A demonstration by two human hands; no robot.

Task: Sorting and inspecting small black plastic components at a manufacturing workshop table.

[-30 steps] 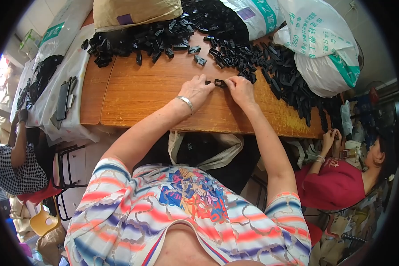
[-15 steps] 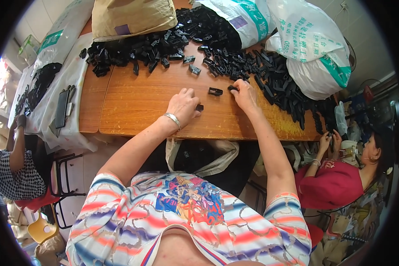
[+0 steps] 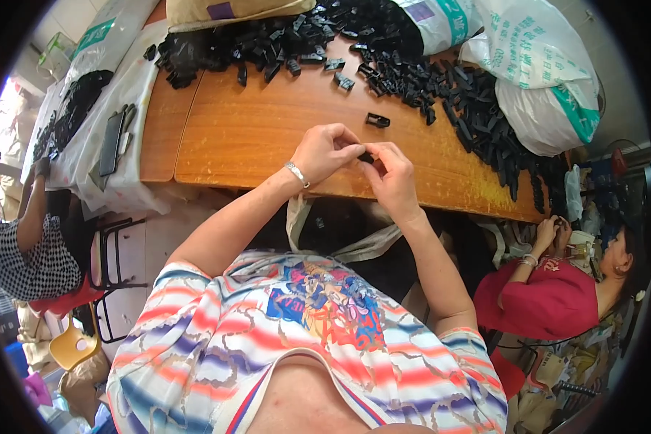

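Both hands meet over the near edge of the wooden surface [image 3: 253, 137]. The left hand [image 3: 325, 152] and the right hand [image 3: 392, 173] pinch one small black part [image 3: 367, 156] between their fingertips — each grip is closed on it, and most of the part is hidden by the fingers. A second, loose part [image 3: 377, 120] lies on the surface just beyond the hands. Farther beyond the hands, the pile [image 3: 441, 79] of black parts runs along the far edge and curves down the right side, against white sacks [image 3: 535, 65]. Risk: the held part is small and gripped only at the tips, right at the surface edge — a slip would likely send it off the edge toward the lap or the open bag [image 3: 354, 239] below the hands. An uneven squeeze could also twist the part out of alignment.
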